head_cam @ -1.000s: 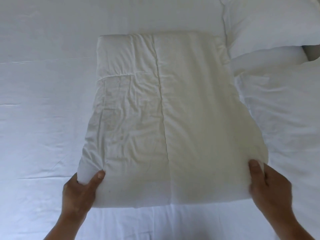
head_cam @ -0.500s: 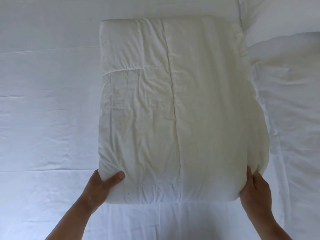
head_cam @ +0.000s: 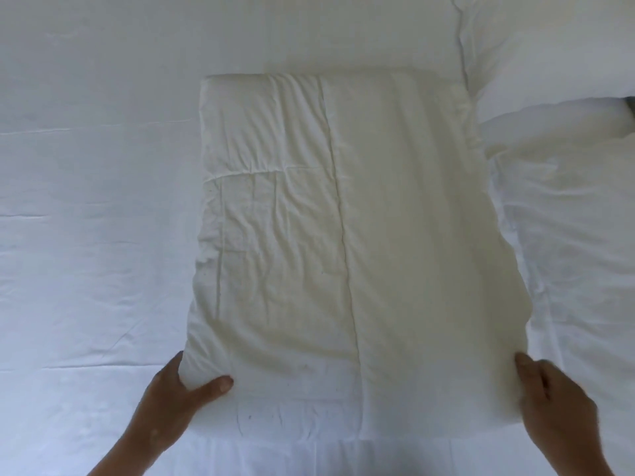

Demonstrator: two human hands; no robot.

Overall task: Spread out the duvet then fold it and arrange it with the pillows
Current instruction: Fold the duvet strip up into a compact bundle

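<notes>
The cream-white duvet (head_cam: 343,242) lies folded into a thick rectangle on the bed, long side running away from me. My left hand (head_cam: 175,400) grips its near left corner, thumb on top. My right hand (head_cam: 553,403) holds the near right corner, fingers wrapped around the edge. Two white pillows lie to the right: one at the far right corner (head_cam: 549,39), the other (head_cam: 577,207) beside the duvet, its edge touching the duvet's right side.
The white bed sheet (head_cam: 89,235) stretches wide to the left and beyond the duvet, lightly creased. A small dark patch (head_cam: 630,106) shows at the right edge between the pillows.
The duvet has been drawn back toward me and slightly left, away from the far edge of view. Both hands keep hold of the near corners; the far pillow shows again.
</notes>
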